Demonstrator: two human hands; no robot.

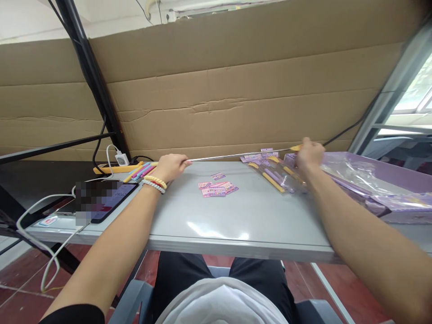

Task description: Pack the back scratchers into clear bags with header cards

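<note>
A thin silver telescopic rod (pixel 236 155) stretches almost level between my hands above the back of the grey table. My left hand (pixel 170 167), with bracelets at the wrist, is closed on its left end. At the other end my right hand (pixel 309 155) grips the rod's yellow tip piece; its fingers partly hide it. Under the rod, several small pink and purple printed cards (pixel 218 189) lie in a loose group. Yellow and purple pen-like sticks in clear wrap (pixel 272 175) lie just left of my right forearm. Several coloured pens (pixel 140 171) lie left of my left hand.
A purple box (pixel 401 180) with clear plastic stands at the right. On the left lie a phone (pixel 118 198), white cables (pixel 50 261) and a charger plug (pixel 122 158). A cardboard wall (pixel 219 99) rises behind the table; a black post (pixel 91 76) stands at left.
</note>
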